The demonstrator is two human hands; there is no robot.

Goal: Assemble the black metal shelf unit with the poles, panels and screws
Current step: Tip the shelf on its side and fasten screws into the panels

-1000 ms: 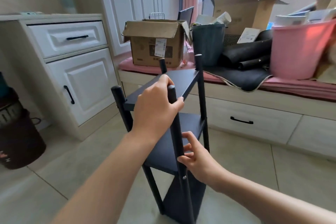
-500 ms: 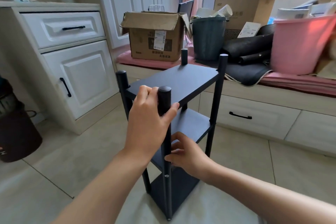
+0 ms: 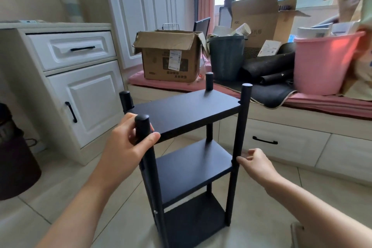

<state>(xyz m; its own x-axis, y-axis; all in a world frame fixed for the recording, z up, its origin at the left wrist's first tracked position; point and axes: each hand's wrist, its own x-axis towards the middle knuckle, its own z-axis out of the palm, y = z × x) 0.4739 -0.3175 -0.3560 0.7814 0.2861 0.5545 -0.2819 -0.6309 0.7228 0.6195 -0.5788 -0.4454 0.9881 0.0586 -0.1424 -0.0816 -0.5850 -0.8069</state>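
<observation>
The black metal shelf unit (image 3: 187, 112) stands upright on the tiled floor, with three panels held between four poles. My left hand (image 3: 128, 145) grips the top of the near left pole (image 3: 143, 127), fingers and thumb curled round it. My right hand (image 3: 255, 163) reaches to the near right pole (image 3: 240, 137) at the height of the middle panel (image 3: 193, 163); its fingertips touch the pole there. A small screw head (image 3: 155, 211) shows low on the near left pole. The bottom panel (image 3: 193, 225) sits near the floor.
A white cabinet (image 3: 80, 90) stands to the left, a dark round bin (image 3: 14, 163) at far left. Behind the shelf runs a window bench (image 3: 302, 127) with drawers, loaded with a cardboard box (image 3: 171, 56), a grey bucket (image 3: 225, 56), a pink bucket (image 3: 322, 62) and black rolled mats.
The shelf has swung round and now stands squarer to me. My right hand left the near left pole and moved right to the near right pole. My left hand kept its grip.
</observation>
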